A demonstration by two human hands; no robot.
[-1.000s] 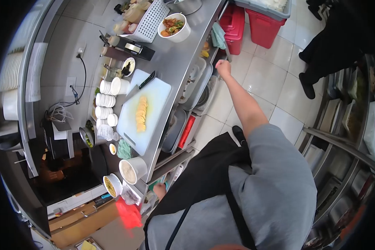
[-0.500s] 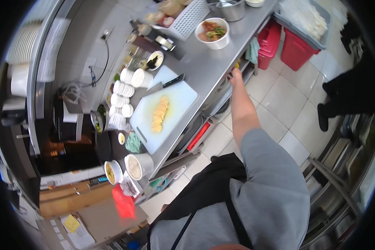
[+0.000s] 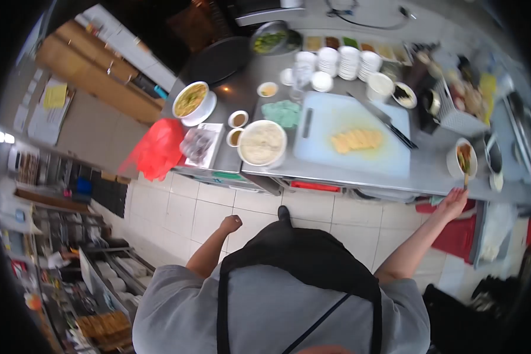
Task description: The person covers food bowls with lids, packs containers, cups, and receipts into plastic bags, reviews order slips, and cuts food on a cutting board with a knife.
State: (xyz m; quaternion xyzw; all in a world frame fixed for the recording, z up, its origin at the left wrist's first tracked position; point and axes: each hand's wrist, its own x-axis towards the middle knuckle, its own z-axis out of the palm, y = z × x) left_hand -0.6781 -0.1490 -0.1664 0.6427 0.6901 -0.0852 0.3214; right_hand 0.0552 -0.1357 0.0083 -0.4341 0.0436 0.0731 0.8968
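Observation:
My right hand [image 3: 453, 205] is at the table's front edge, closed round a slender tan utensil [image 3: 466, 179]. The utensil points up against the near side of a white bowl [image 3: 456, 164] of red and green food; its far end is not clear. My left hand [image 3: 231, 223] hangs over the floor in front of the table, fingers curled and nothing visible in them. On a pale blue cutting board [image 3: 317, 149] lies a row of yellow slices [image 3: 356, 140]. A black-handled knife [image 3: 389, 123] rests across the board's upper right corner.
Stacked white cups [image 3: 348, 64] stand behind the board. Left of it are a green cloth [image 3: 281, 113], a tub of pale contents [image 3: 262, 143], a bowl of yellow-green food [image 3: 190, 101] and a red bag [image 3: 159, 147]. A white basket [image 3: 461, 121] stands at the right.
My view has swung round to face the table. The right hand has come from below the table edge to beside the white bowl. My left hand now shows.

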